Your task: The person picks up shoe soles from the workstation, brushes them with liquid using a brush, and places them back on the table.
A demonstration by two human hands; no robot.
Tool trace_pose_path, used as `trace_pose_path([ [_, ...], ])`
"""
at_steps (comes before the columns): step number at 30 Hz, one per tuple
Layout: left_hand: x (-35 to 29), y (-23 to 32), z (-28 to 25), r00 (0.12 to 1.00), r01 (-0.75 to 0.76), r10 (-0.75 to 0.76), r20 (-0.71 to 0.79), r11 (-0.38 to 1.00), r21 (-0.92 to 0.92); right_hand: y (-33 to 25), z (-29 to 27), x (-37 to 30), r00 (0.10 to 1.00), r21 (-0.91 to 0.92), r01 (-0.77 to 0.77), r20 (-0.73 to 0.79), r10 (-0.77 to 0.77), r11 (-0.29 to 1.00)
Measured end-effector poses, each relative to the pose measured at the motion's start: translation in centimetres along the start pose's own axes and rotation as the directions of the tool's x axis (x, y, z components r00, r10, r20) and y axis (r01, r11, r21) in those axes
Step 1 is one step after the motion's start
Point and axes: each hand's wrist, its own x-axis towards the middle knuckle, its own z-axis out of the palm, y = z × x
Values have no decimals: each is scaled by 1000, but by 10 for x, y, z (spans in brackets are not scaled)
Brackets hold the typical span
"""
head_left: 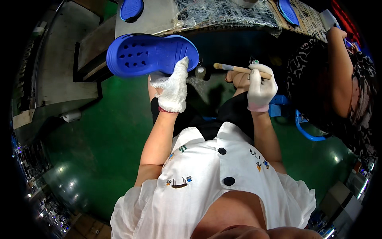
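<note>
A blue clog with rows of holes near its toe is gripped at the heel by my left hand, in a white knit glove. The thumb lies over the heel end; the other fingers are hidden beneath the shoe. My right hand, in a smoother white glove with a pink cuff, is closed around the wooden handle of a paintbrush. Its bristles point left, toward the clog, with a gap between them. Below that gap a small bottle with a white cap shows near my legs.
Ahead stands a worktable partly covered in plastic film. On it lie a blue shoe piece and another blue shoe piece. A co-worker sits close on my right. Metal machinery stands at left.
</note>
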Motion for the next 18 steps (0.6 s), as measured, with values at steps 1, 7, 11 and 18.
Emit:
trace_pose_path([
  [1,0,3,4,1000,-10,10,8,1000,-4,10,-2,-2,995,199,-104,19,102,974],
  [7,3,38,30,929,241,-272,252,959,145,125,2,-59,862,-8,-506,-5,506,862],
  [11,-1,52,66,676,357,-379,632,919,168,129,6,-63,806,-168,-563,106,582,810],
  [18,-5,47,229,439,269,-268,858,950,160,179,16,-73,771,-17,-630,109,628,776],
])
